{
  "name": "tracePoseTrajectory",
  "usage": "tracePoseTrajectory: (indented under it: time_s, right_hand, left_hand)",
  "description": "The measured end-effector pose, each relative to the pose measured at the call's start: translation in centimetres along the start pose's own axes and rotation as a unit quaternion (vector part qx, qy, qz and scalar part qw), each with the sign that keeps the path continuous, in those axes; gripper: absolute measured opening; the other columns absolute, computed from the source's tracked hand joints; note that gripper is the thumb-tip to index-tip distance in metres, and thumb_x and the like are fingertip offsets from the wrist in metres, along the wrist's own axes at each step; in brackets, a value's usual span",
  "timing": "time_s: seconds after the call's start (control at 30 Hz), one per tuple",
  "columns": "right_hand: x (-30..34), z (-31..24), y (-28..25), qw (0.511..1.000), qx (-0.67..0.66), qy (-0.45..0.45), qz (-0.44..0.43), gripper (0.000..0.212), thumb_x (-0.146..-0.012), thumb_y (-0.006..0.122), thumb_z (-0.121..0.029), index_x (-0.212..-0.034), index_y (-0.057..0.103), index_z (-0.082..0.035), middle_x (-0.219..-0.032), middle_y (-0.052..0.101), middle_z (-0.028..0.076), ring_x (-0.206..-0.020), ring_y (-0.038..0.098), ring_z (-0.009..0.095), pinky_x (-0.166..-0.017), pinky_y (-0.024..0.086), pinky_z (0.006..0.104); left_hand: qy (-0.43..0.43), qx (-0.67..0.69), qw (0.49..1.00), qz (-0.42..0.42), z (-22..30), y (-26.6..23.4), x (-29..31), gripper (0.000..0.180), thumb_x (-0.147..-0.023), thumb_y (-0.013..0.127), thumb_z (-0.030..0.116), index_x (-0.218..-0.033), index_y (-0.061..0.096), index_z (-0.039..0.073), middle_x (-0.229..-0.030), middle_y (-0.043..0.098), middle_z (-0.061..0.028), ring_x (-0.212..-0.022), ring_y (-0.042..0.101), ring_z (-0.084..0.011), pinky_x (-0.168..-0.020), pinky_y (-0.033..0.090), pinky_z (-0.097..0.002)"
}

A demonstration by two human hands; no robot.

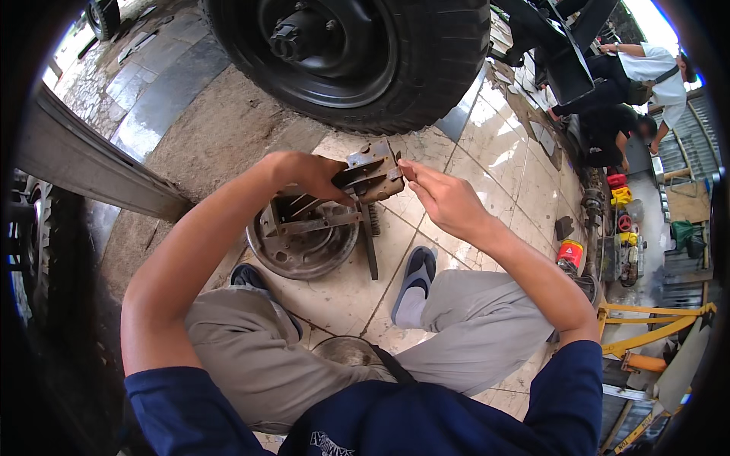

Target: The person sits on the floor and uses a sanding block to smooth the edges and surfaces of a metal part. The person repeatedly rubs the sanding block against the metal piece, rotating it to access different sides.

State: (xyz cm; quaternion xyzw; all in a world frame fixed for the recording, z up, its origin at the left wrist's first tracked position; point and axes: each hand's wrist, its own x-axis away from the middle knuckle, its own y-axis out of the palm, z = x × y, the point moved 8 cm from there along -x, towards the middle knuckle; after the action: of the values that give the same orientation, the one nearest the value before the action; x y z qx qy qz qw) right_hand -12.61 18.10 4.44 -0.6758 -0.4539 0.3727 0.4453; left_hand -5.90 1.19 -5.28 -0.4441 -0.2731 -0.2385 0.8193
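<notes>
Between my knees, above the tiled floor, is a worn, rusty metal bracket mechanism (376, 173) with flat plates and long arms. My left hand (304, 173) is closed around its left side, thumb beneath. From the right, my right hand (450, 201) pinches the mechanism's edge with its fingertips; the exact spot is partly hidden by the fingers. A long flat metal bar (369, 247) hangs down from it, with a coil spring (375, 219) beside the bar. Under the left side of the mechanism lies a round, scuffed metal wheel rim or drum (304, 262).
A large black tyre (437, 68) on a wheel stands just ahead. At left rises a grey metal post (91, 156). A red-and-yellow can (569, 253), a yellow metal frame (654, 330) and two people (646, 83) are at right. My sandalled feet flank the round metal part.
</notes>
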Motion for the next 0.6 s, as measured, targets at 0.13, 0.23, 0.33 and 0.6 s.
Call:
tracePoseTrajectory:
  time_s: [0.13, 0.23, 0.33, 0.6]
  right_hand:
    - [0.0, -0.7, -0.4, 1.000, 0.001, -0.019, 0.003, 0.033, -0.101, 0.060, -0.012, -0.132, 0.064, -0.002, -0.120, 0.072, 0.016, -0.102, 0.073, 0.031, -0.085, 0.059, 0.0368]
    - [0.0, -0.2, -0.3, 1.000, 0.003, -0.024, 0.011, 0.031, -0.101, 0.059, -0.012, -0.130, 0.065, -0.002, -0.120, 0.072, 0.015, -0.099, 0.073, 0.031, -0.084, 0.059, 0.0376]
    - [-0.1, -1.0, -0.6, 0.996, 0.041, -0.073, 0.035, 0.030, -0.101, 0.059, -0.012, -0.128, 0.066, -0.002, -0.120, 0.072, 0.015, -0.099, 0.073, 0.031, -0.084, 0.059, 0.0376]
    - [-0.5, -1.0, -0.3, 0.994, 0.067, -0.087, 0.023, 0.031, -0.099, 0.062, -0.015, -0.127, 0.066, -0.001, -0.120, 0.072, 0.015, -0.101, 0.071, 0.033, -0.088, 0.056, 0.0404]
  left_hand:
    - [0.021, 0.028, 0.999, -0.020, -1.0, -0.2, -0.4, 0.096, -0.088, 0.067, 0.065, -0.159, 0.033, 0.009, -0.148, 0.055, -0.0196, -0.137, 0.053, -0.0342, -0.115, 0.041, -0.0425]
    - [0.016, 0.004, 1.000, -0.012, -1.5, -0.1, -0.5, 0.100, -0.089, 0.066, 0.066, -0.161, 0.028, 0.008, -0.149, 0.055, -0.0180, -0.137, 0.052, -0.0349, -0.116, 0.040, -0.0418]
    - [0.019, -0.002, 1.000, -0.003, -2.0, -0.6, -0.4, 0.104, -0.089, 0.064, 0.068, -0.162, 0.023, 0.007, -0.146, 0.057, -0.0181, -0.137, 0.052, -0.0347, -0.117, 0.039, -0.0418]
    - [0.059, 0.163, 0.981, 0.082, -2.3, -3.5, -1.5, 0.091, -0.098, 0.046, 0.072, -0.156, 0.037, 0.002, -0.141, 0.060, -0.0203, -0.128, 0.060, -0.0276, -0.112, 0.044, -0.0422]
